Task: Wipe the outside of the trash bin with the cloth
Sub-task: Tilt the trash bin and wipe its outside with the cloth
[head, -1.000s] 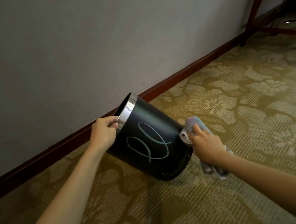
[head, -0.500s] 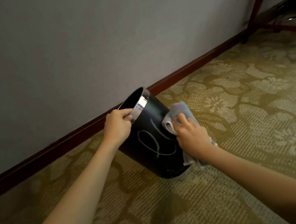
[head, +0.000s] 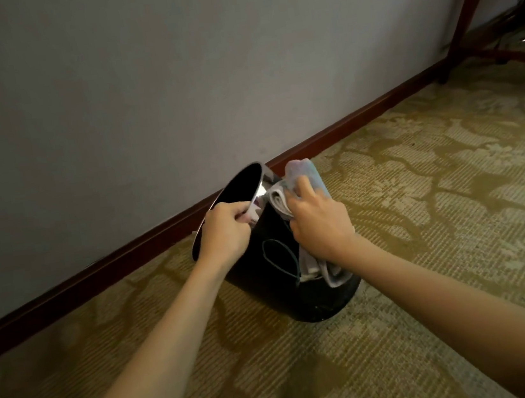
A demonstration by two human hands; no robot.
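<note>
left hand (head: 224,237) curled over the silver rim of the trash bin (head: 274,274), fingers hooked on the metal edge, thumb side toward the dark opening. right hand (head: 321,224) just beside it, clutching a bunched pale cloth (head: 301,173) and pressing it against the upper side of the bin, right below the rim. hands nearly touching each other, bin between and under both.

black, round, tilted with its mouth toward the upper left of the frame and its base on the floor at lower centre. faint looped scribble on the black side, showing between the two wrists. loose tail of cloth hanging down under the right wrist, draped along the bin's wall.

around it, patterned olive carpet (head: 423,211) across the lower half of the frame. dark red baseboard (head: 97,270) running diagonally just behind the bin, grey wall (head: 171,77) above it. dark wooden furniture leg (head: 475,0) at the upper right, with blurred shapes beyond it.
</note>
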